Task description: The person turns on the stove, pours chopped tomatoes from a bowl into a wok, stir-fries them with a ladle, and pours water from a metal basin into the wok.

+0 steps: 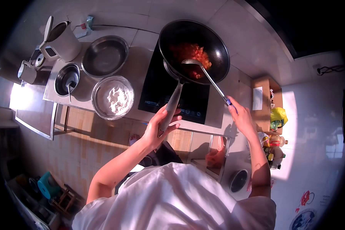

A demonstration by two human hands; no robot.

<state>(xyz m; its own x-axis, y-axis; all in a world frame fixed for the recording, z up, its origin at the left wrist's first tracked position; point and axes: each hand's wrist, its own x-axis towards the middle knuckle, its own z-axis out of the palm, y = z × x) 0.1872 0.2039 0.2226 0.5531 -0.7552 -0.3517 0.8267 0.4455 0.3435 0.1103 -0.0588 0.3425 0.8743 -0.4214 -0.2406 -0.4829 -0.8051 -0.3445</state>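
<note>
My left hand (159, 125) is around the grey handle (175, 99) of a black wok (217, 42), fingers curled loosely about it. The wok sits tilted over the black induction cooktop (153, 86). Chopped red-orange pieces that look like tomato (197, 53) lie in its bottom. My right hand (240, 116) grips the blue-ended handle of a metal ladle (214, 85). The ladle's head rests among the red pieces. Left of the cooktop stands a bowl of white flour-like powder (118, 100).
An empty metal basin (105, 55), a small metal pot (61, 86) with a spoon in it and a white kettle (63, 44) stand on the counter's left. To the right are a cardboard box (261, 82), a yellow bag (279, 116) and several bottles (276, 142).
</note>
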